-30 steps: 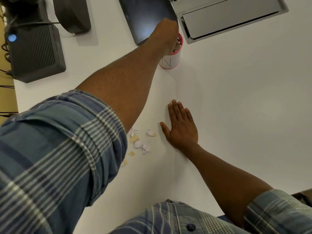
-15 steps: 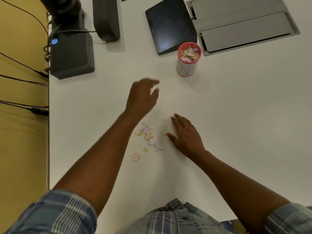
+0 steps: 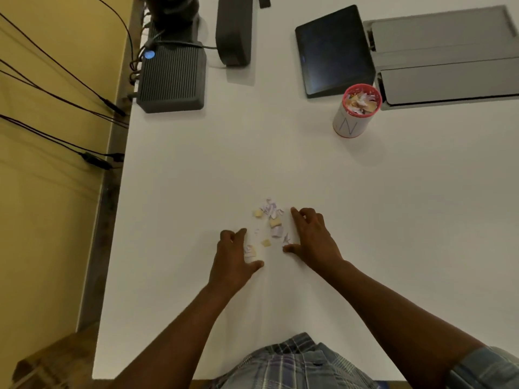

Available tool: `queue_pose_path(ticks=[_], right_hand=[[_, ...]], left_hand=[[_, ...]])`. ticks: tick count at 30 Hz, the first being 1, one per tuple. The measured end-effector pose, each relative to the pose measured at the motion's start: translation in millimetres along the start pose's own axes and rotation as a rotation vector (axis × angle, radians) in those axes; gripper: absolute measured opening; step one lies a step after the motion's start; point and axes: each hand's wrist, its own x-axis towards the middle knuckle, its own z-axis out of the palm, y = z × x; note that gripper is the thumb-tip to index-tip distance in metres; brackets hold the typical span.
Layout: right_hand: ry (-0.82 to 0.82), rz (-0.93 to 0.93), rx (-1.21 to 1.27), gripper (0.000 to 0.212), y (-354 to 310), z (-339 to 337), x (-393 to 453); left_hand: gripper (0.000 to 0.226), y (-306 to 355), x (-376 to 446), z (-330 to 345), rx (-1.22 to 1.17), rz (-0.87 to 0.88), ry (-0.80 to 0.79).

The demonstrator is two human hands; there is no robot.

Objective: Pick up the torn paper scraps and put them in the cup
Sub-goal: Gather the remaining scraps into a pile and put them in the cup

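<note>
The left hand [image 3: 234,256] is curling its grip around a scrap or two at the near left of the pile, while the right hand [image 3: 311,234] is resting spread, holding nothing, just right of the paper scraps [image 3: 271,220] lying on the worktop [image 3: 393,220]. The cup [image 3: 356,113], far right, is looking nearly full, so the job seems mostly done, with this small cluster left.

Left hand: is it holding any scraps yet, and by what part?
Cannot tell: left hand curls beside one scrap on the table.
</note>
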Motion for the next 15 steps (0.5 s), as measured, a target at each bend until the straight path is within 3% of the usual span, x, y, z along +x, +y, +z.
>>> queue_pose_path(ticks=[6, 11, 15], right_hand=[[0.026, 0.027, 0.065, 0.085, -13, 3, 19], [-0.009, -0.068, -0.018, 0.089, -27, -4, 41], [-0.005, -0.205, -0.137, 0.059, -35, -9, 47]], left_hand=[[0.089, 17, 12, 8, -0.097, 0.032, 0.084], [0.087, 32, 41, -3, -0.06, 0.093, 0.069], [0.06, 37, 58, -10, -0.078, 0.146, 0.085]])
